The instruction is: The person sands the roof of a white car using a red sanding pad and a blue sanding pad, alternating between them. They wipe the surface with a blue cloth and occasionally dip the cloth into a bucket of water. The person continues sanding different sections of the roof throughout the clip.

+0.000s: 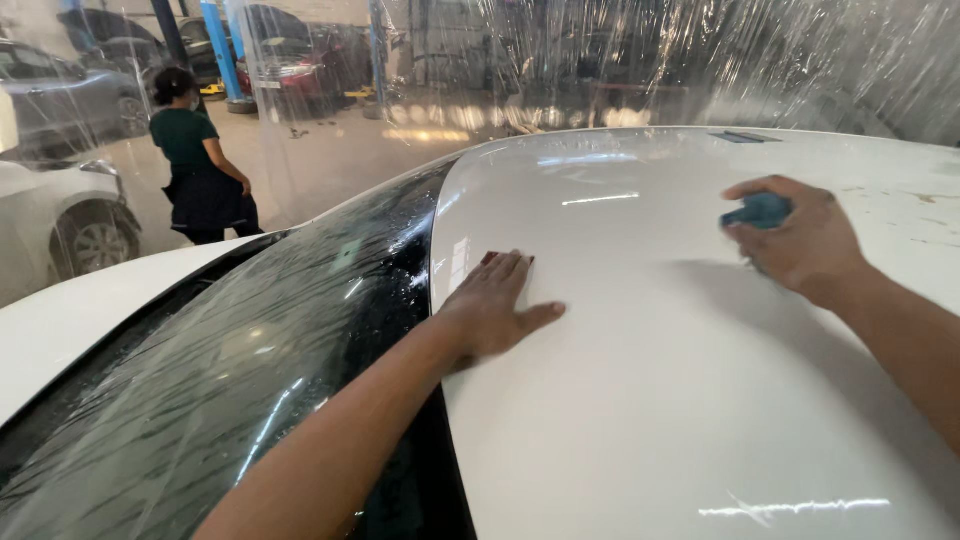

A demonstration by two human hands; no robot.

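Note:
My left hand (pixel 497 303) lies flat, fingers together, on the glossy white roof of a car (pixel 620 400), close to its front edge. My right hand (pixel 797 237) is farther out on the roof, closed around a small blue sanding block or sponge (pixel 760 210) that presses against the paint. The right hand looks slightly blurred. Both forearms reach in from the bottom of the view.
The car's windscreen (pixel 250 370) slopes down to the left under clear plastic film. A clear plastic curtain (pixel 600 60) hangs behind the car. Beyond it a person in a dark green top (pixel 197 160) stands on the workshop floor, with other parked cars (pixel 60 210) around.

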